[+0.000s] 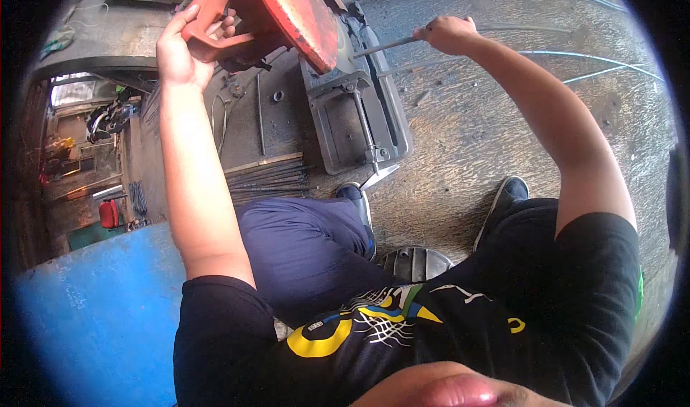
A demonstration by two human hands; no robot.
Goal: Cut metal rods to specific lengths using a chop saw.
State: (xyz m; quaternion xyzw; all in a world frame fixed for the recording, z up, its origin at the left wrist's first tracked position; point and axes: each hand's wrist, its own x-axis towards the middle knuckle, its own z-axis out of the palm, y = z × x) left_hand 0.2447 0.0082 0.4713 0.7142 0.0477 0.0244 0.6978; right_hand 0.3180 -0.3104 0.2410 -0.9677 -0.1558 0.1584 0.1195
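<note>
My left hand is wrapped round the orange loop handle of a chop saw with a red blade guard, at the upper middle. The saw's head is tilted over its grey metal base, which rests on the floor. A clamp screw runs along the base toward me. Right of the saw, my right hand is closed on the end of a thin metal rod. The rod's other end reaches into the saw by the clamp; the guard partly hides that spot.
Long thin rods lie across the floor at the right. Left of the base are a bundle of dark rods, a single rod and a small metal ring. A blue panel stands at lower left. My feet straddle a ribbed round object.
</note>
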